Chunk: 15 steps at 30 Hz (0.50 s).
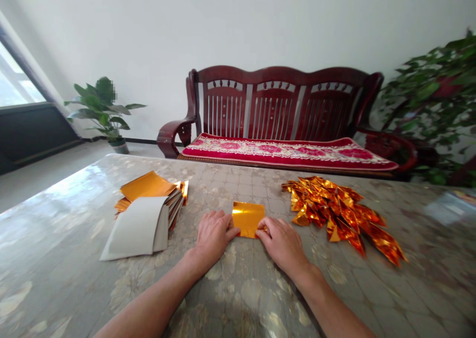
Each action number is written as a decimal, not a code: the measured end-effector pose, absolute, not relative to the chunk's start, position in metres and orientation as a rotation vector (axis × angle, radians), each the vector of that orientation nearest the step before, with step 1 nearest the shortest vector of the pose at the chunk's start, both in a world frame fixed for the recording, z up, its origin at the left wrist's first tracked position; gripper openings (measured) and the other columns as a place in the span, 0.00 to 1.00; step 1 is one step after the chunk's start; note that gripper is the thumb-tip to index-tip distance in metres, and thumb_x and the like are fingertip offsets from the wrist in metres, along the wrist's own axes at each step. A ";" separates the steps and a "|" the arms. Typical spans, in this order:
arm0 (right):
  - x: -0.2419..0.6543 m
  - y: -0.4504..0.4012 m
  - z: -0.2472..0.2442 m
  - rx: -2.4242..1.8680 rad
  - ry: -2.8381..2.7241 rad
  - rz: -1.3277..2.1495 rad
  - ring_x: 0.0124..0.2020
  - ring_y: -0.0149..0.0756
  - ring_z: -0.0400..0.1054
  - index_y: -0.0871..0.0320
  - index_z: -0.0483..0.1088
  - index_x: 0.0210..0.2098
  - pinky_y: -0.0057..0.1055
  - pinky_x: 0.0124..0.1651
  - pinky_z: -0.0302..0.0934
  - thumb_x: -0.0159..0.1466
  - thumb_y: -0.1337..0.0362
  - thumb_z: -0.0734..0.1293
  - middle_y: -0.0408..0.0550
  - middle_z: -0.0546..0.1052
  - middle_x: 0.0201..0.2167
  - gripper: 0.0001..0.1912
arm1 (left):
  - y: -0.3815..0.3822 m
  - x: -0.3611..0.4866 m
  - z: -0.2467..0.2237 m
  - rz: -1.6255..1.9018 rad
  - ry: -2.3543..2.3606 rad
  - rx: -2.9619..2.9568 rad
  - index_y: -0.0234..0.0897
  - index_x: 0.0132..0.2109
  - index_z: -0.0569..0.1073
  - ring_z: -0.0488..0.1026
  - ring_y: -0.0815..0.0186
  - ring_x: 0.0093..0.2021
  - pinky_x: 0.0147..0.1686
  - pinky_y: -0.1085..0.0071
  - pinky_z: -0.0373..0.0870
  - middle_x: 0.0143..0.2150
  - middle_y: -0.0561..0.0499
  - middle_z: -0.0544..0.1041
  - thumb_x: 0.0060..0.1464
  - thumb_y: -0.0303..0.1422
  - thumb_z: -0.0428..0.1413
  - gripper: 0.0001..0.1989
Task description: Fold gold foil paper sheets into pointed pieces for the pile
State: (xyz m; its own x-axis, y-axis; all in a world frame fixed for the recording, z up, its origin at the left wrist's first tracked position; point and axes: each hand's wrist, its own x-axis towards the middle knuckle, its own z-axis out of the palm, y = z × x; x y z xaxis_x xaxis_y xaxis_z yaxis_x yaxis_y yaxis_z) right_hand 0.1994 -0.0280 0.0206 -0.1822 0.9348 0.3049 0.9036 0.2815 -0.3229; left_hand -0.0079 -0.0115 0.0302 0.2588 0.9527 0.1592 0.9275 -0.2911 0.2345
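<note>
A small sheet of shiny gold foil paper [248,220] lies on the table between my two hands, its far edge lifted a little. My left hand [215,233] grips the sheet's near left corner, thumb on top and fingers curled at the side. At the near right corner, my right hand [281,242] pinches the paper between thumb and fingers. To the left sits a stack of gold foil sheets [147,185] with pale grey-backed sheets [136,229] leaning over its front. On the right is a heap of folded gold foil pieces [330,209].
A patterned cover lies over the table [230,298]. Near its right edge is a clear plastic bag [449,208]. Beyond stands a dark red wooden bench [275,109] with a red floral cushion [290,150]. Potted plants [100,109] flank the bench.
</note>
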 end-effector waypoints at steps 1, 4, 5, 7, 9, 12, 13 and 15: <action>0.200 -0.028 0.021 -1.656 -2.119 0.098 0.37 0.37 0.69 0.52 0.70 0.33 0.32 0.38 0.51 0.63 0.63 0.66 0.40 0.78 0.33 0.02 | -0.011 -0.008 0.030 0.439 1.811 2.415 0.40 0.34 0.73 0.70 0.60 0.40 0.39 0.67 0.60 0.35 0.50 0.74 0.55 0.43 0.60 0.11; 0.200 -0.028 0.022 -1.665 -2.121 0.096 0.38 0.37 0.69 0.52 0.70 0.34 0.32 0.39 0.51 0.63 0.63 0.66 0.40 0.78 0.33 0.02 | -0.011 -0.009 0.030 0.551 1.753 2.431 0.41 0.40 0.74 0.69 0.59 0.43 0.42 0.66 0.63 0.40 0.50 0.73 0.54 0.40 0.61 0.10; 0.201 -0.029 0.022 -1.669 -2.120 0.094 0.38 0.37 0.69 0.52 0.70 0.34 0.32 0.39 0.51 0.63 0.62 0.67 0.40 0.78 0.33 0.02 | -0.012 -0.009 0.030 0.589 1.705 2.451 0.42 0.42 0.74 0.69 0.59 0.45 0.44 0.66 0.63 0.42 0.50 0.73 0.55 0.38 0.61 0.09; 0.202 -0.029 0.023 -1.681 -2.115 0.087 0.37 0.38 0.68 0.53 0.70 0.34 0.33 0.39 0.51 0.63 0.62 0.67 0.41 0.77 0.33 0.03 | -0.013 -0.007 0.029 0.637 1.578 2.516 0.43 0.46 0.74 0.68 0.59 0.47 0.46 0.66 0.64 0.46 0.49 0.73 0.58 0.33 0.58 0.08; 0.204 -0.029 0.023 -1.693 -2.108 0.081 0.37 0.38 0.67 0.53 0.69 0.34 0.33 0.40 0.52 0.63 0.61 0.68 0.42 0.77 0.34 0.04 | -0.016 -0.005 0.029 0.631 1.430 2.605 0.44 0.48 0.74 0.68 0.61 0.47 0.45 0.68 0.65 0.47 0.50 0.73 0.61 0.30 0.54 0.09; 0.205 -0.029 0.021 -1.693 -2.105 0.063 0.37 0.38 0.67 0.54 0.69 0.35 0.33 0.41 0.52 0.63 0.62 0.69 0.42 0.76 0.34 0.04 | -0.021 -0.001 0.029 0.524 1.208 2.754 0.45 0.48 0.74 0.69 0.62 0.45 0.43 0.69 0.66 0.44 0.51 0.74 0.64 0.30 0.52 0.09; 0.205 -0.029 0.021 -1.688 -2.106 0.053 0.38 0.38 0.66 0.54 0.69 0.35 0.33 0.41 0.52 0.63 0.62 0.69 0.42 0.76 0.34 0.04 | -0.023 0.000 0.030 0.479 1.162 2.795 0.44 0.49 0.74 0.69 0.62 0.45 0.44 0.68 0.66 0.43 0.51 0.74 0.64 0.31 0.52 0.09; 0.204 -0.030 0.020 -1.665 -2.116 0.020 0.38 0.38 0.66 0.54 0.70 0.35 0.33 0.41 0.52 0.63 0.62 0.69 0.43 0.75 0.34 0.04 | -0.029 0.002 0.030 0.392 1.136 2.856 0.42 0.50 0.72 0.70 0.61 0.44 0.45 0.67 0.67 0.42 0.50 0.75 0.64 0.31 0.52 0.09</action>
